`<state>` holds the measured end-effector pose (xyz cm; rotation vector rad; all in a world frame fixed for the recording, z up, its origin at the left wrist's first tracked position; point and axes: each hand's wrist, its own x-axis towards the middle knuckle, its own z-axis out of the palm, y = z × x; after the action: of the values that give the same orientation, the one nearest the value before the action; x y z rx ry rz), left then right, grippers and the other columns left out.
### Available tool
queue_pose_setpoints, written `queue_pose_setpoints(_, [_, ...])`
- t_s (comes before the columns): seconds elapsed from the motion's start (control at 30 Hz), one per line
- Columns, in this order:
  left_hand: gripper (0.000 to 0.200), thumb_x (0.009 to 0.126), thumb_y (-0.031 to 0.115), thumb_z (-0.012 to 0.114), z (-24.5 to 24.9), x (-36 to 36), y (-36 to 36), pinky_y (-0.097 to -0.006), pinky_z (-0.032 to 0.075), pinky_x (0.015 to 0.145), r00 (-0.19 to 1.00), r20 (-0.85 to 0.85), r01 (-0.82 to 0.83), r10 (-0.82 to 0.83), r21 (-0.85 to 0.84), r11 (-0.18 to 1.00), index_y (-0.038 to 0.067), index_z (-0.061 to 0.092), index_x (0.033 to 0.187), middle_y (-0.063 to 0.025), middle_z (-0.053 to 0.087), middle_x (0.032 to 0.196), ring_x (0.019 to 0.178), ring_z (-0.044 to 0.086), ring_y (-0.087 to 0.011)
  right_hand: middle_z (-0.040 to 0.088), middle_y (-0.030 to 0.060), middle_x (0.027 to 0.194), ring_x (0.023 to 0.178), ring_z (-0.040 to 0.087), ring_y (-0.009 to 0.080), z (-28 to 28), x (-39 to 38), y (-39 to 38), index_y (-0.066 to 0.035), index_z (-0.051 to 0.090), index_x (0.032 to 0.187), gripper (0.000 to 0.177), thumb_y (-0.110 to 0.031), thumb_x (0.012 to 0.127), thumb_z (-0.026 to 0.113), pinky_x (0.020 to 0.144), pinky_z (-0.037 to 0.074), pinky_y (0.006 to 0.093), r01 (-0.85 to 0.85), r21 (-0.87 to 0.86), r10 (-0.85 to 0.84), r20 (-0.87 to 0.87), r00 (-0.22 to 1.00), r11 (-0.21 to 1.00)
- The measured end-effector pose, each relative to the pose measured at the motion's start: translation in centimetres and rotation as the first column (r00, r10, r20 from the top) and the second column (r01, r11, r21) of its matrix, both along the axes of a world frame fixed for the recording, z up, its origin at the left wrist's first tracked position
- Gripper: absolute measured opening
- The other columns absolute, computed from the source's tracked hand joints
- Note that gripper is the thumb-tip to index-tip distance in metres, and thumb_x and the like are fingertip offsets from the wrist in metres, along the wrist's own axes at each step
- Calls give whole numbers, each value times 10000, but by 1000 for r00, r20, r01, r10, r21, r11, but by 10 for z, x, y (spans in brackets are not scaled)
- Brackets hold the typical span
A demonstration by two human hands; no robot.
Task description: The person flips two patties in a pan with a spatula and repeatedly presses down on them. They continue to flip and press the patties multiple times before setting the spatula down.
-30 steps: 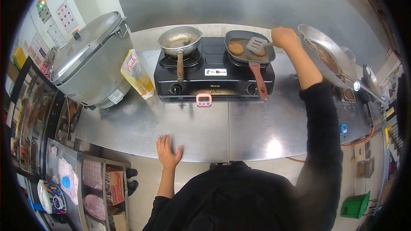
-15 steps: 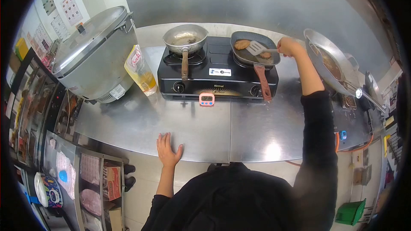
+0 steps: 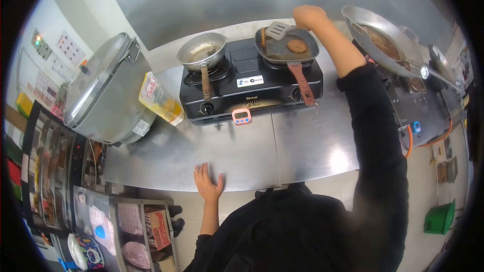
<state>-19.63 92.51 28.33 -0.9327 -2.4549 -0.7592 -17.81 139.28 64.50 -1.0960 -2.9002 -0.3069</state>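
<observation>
My right hand (image 3: 308, 17) is closed on a slotted spatula (image 3: 277, 30) above the dark frying pan (image 3: 278, 50). A browned patty (image 3: 297, 46) lies flat in the pan's right half. Another patty (image 3: 262, 38) stands on edge against the left wall, beside the spatula's blade. The pan, with its reddish-brown handle (image 3: 301, 83), sits on the right burner of a black two-burner gas stove (image 3: 237, 60). Fingers spread, my left hand (image 3: 207, 184) rests flat on the steel table's (image 3: 242, 156) front edge, holding nothing.
A wooden-handled metal pan (image 3: 190, 53) occupies the left burner. A pink timer (image 3: 241, 116) stands before the stove. Left are an oil pouch (image 3: 164, 102) and a large lidded cooker (image 3: 113, 106); a big wok (image 3: 375, 38) stands right, with an orange hose (image 3: 409, 141) below.
The spatula has moved up and left within the pan. The left patty has gone from lying flat to standing on edge. My left hand stays on the table; the whole view has shifted.
</observation>
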Motion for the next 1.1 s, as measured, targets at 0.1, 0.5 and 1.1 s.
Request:
queue_pose_setpoints(0.1, [623,711,275,643,2,1,1,-494,262,1036,1000,11,6,-6,-9,1000,-2,463,1239,-183,502,1207,1231,369,-398,671,146,935,865,659,277,-4,-3,3,-53,693,899,259,-9,658,607,701,519,399,12,23,-12,2,1000,1000])
queue_pose_setpoints(0.5, [639,721,325,636,0,0,1,-509,256,1035,999,35,-1,2,-28,1000,0,459,1242,-175,497,1217,1245,350,-401,682,96,764,694,669,221,-10,16,3,-50,696,839,173,-22,716,577,638,521,366,8,7,-8,79,997,1000])
queue_pose_setpoints(1.1, [641,731,332,627,-1,-1,1,-505,254,1040,1000,23,17,-15,-50,999,-13,458,1244,-189,496,1218,1242,349,-407,653,127,1031,939,636,297,0,-13,0,-84,680,982,261,-76,735,597,739,519,415,-30,12,31,-42,999,999])
